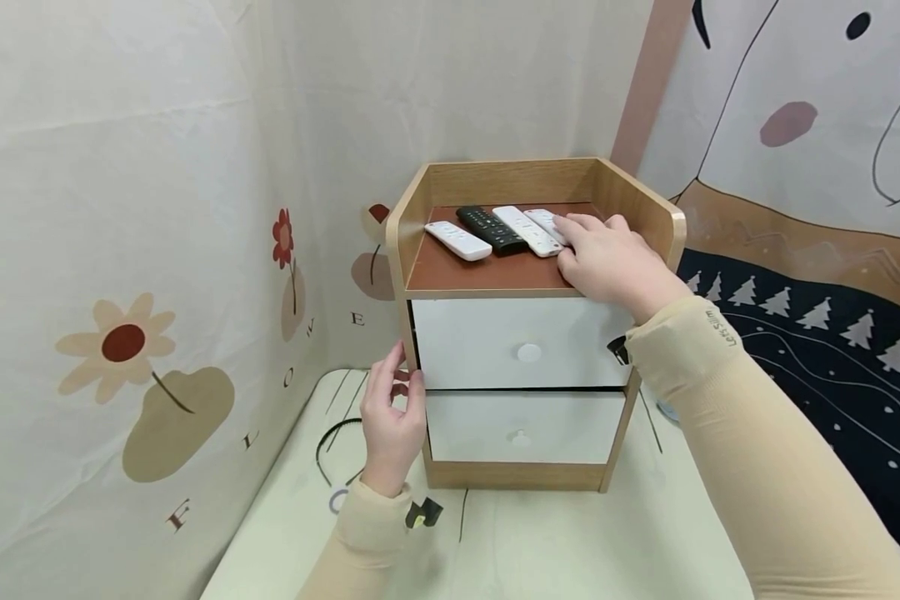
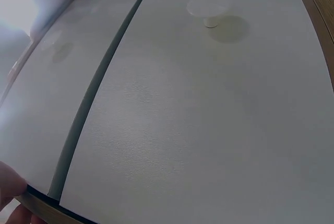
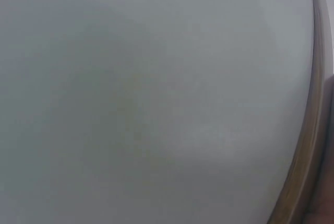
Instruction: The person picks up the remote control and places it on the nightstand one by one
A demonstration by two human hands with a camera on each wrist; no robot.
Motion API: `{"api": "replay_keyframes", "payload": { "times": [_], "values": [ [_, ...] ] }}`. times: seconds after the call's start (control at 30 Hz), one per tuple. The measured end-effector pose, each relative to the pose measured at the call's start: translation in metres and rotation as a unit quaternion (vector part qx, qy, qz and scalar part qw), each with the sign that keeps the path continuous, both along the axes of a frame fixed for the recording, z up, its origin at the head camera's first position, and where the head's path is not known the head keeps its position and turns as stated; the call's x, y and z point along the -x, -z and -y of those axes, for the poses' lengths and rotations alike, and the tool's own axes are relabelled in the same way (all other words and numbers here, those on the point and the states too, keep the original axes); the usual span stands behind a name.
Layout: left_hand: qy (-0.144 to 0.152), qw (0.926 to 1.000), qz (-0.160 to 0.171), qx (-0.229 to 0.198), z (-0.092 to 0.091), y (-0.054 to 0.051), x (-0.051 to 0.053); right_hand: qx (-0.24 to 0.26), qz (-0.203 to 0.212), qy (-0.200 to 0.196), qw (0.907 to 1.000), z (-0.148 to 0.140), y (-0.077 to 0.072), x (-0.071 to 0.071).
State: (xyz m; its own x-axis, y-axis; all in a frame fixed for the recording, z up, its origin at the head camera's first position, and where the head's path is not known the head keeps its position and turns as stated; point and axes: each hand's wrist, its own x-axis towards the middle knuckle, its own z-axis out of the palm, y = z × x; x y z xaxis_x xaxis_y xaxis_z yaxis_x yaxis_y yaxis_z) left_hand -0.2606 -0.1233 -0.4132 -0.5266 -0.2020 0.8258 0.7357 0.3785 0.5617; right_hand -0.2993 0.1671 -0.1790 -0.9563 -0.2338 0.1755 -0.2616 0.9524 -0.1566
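A small wooden cabinet (image 1: 513, 477) with two white drawers stands before me in the head view. On its brown top shelf (image 1: 450, 277) lie a white remote control (image 1: 459, 241), a black one (image 1: 492, 231), and two more white ones beside them. My right hand (image 1: 615, 262) pinches the near end of the rightmost white remote control (image 1: 546, 223), partly covering it. At the cabinet's left side, my left hand (image 1: 392, 425) holds the edge, thumb at the front and fingers along the side. The left wrist view shows the upper drawer front (image 2: 182, 114) close up.
Wooden side and back walls rise around the shelf. Round white knobs (image 1: 528, 352) stick out of the drawer fronts. A black headband-like loop (image 1: 322, 450) and a purple ring (image 1: 337, 501) lie on the pale tabletop (image 1: 570, 550) at left. Printed cloth (image 1: 195, 167) hangs behind.
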Motion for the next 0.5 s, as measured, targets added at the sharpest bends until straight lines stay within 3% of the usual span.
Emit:
{"api": "replay_keyframes", "payload": {
  "times": [0.17, 0.23, 0.27, 0.33, 0.37, 0.43, 0.5],
  "values": [
    [0.010, 0.9998, 0.017, -0.006, -0.001, -0.008, -0.011, 0.038, -0.085, -0.004, 0.9956, -0.001, 0.008, -0.007],
    [0.013, 0.9998, 0.010, -0.008, -0.002, -0.013, -0.018, 0.067, -0.150, -0.008, 0.9864, -0.001, 0.015, -0.012],
    [0.012, 0.9999, -0.003, -0.002, -0.002, -0.016, -0.022, 0.086, -0.194, -0.018, 0.9770, -0.002, 0.020, -0.013],
    [0.010, 0.9991, -0.037, 0.017, -0.002, -0.020, -0.027, 0.136, -0.290, -0.051, 0.9458, -0.001, 0.031, -0.017],
    [0.009, 0.9981, -0.053, 0.030, -0.002, -0.022, -0.030, 0.165, -0.338, -0.071, 0.9239, 0.000, 0.038, -0.019],
    [0.008, 0.9944, -0.085, 0.062, 0.000, -0.025, -0.032, 0.220, -0.418, -0.125, 0.8728, 0.001, 0.053, -0.024],
    [0.017, 0.9895, -0.106, 0.097, 0.001, -0.028, -0.034, 0.270, -0.468, -0.184, 0.8210, 0.005, 0.071, -0.032]
  ]
}}
